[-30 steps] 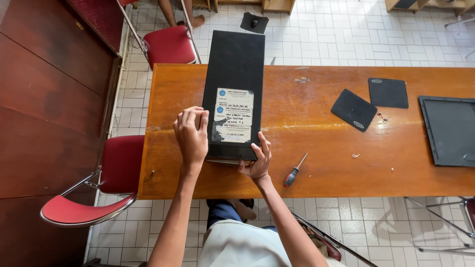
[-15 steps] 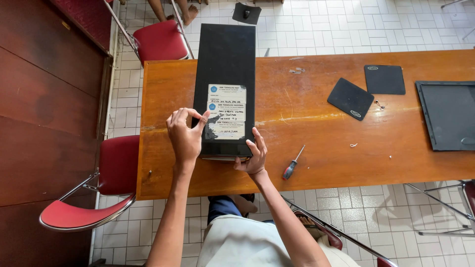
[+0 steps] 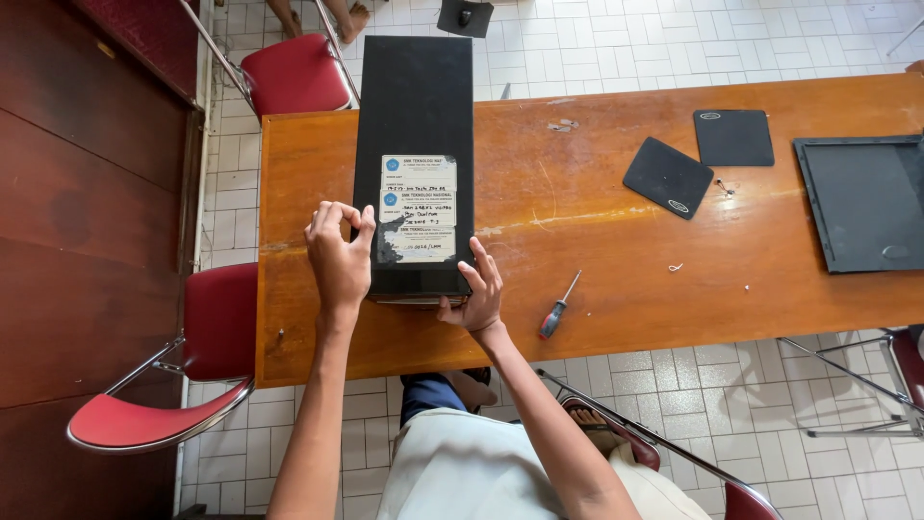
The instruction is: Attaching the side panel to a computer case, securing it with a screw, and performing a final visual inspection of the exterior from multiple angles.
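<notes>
Case: a tall black computer case [image 3: 416,116] is lying on its side on the orange wooden worktop [image 3: 597,260], its far end hanging past the back edge, white labels [image 3: 418,209] facing up.
Left hand: the left hand [image 3: 337,255] is resting against the case's left edge near the labels, fingers curled and pinching at the edge; the grip is closing on the case side, apparently to steady or pick at it.
Right hand: the right hand [image 3: 478,294] is pressing on the near right corner of the case, fingers spread; this grip is open, bracing rather than clasping, likely keeping the case from sliding.
Screwdriver: a red-handled screwdriver [image 3: 557,308] is lying just beside the right hand, within easy reach.
Pads: two dark flat pads [image 3: 668,177] are sitting well apart to the right.
Panel: a dark flat panel [image 3: 861,202] is lying at the far right edge.
Chairs: red chairs [image 3: 212,327] are standing at the left.
</notes>
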